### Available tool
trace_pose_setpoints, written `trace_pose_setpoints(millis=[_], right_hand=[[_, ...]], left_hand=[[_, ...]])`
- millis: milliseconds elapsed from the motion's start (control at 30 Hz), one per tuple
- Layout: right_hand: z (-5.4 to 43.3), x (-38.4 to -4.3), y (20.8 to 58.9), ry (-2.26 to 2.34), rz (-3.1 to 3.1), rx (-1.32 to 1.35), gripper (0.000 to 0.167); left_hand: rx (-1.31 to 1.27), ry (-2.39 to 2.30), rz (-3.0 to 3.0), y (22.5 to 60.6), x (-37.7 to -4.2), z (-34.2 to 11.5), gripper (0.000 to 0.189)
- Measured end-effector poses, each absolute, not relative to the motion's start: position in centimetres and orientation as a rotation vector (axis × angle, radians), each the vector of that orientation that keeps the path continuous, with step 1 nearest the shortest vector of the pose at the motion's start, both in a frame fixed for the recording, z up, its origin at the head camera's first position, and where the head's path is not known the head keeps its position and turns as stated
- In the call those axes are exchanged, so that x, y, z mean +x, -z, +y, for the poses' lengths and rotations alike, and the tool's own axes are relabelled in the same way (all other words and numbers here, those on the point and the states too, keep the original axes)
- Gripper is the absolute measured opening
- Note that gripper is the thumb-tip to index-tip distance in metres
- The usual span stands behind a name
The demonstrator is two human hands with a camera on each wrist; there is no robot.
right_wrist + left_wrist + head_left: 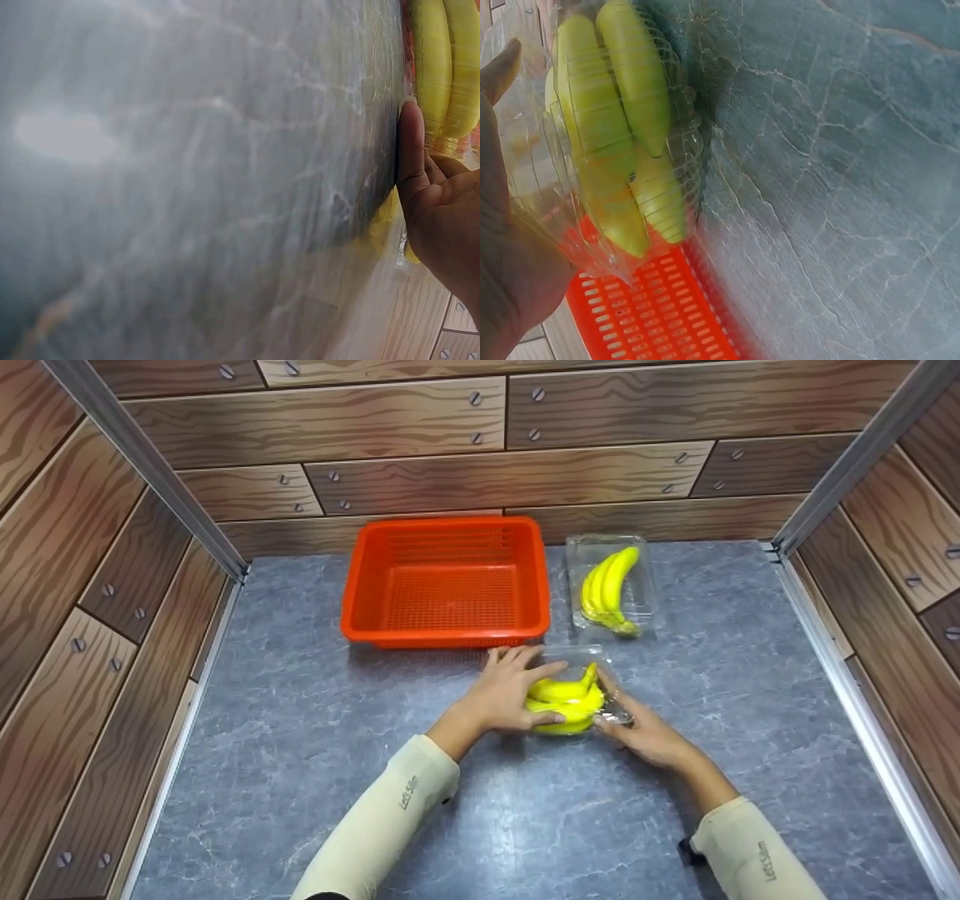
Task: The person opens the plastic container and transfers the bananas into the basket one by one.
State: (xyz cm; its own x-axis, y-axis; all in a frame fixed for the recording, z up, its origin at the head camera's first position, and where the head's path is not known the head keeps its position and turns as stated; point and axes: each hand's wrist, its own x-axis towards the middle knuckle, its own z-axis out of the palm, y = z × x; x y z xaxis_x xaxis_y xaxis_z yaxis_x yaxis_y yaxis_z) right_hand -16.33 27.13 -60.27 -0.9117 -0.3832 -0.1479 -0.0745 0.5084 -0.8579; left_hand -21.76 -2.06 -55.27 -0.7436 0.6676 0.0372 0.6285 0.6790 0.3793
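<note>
A clear plastic box (pixel 574 654) with a bunch of yellow bananas (pixel 568 706) in it lies between my two hands, in front of the red basket. My left hand (pixel 504 690) holds its left end, fingers spread along the far side and thumb over the near side. At the right end, my right hand (pixel 646 731) grips the box, thumb in front and fingers behind. The left wrist view shows the bananas (pixel 607 105) through the ribbed plastic. In the right wrist view the thumb (pixel 412 142) stands beside the box, and the other fingers are partly hidden.
An orange-red perforated basket (pixel 351 592) stands against the back wall. To its right, a second clear box (pixel 643 592) holds another banana bunch (pixel 611 589). Wood-patterned walls (pixel 405 424) enclose the grey marbled surface (pixel 285 720) on three sides.
</note>
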Motion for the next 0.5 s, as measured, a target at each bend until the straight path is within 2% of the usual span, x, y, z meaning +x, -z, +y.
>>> trace_pose_setpoints(millis=[500], right_hand=[[27.15, -16.16, 60.04, 1.393, 2.405, -0.353, 0.085]], left_hand=[[1.048, -0.602, 2.759, 55.0, -21.91, -2.06, 0.086]])
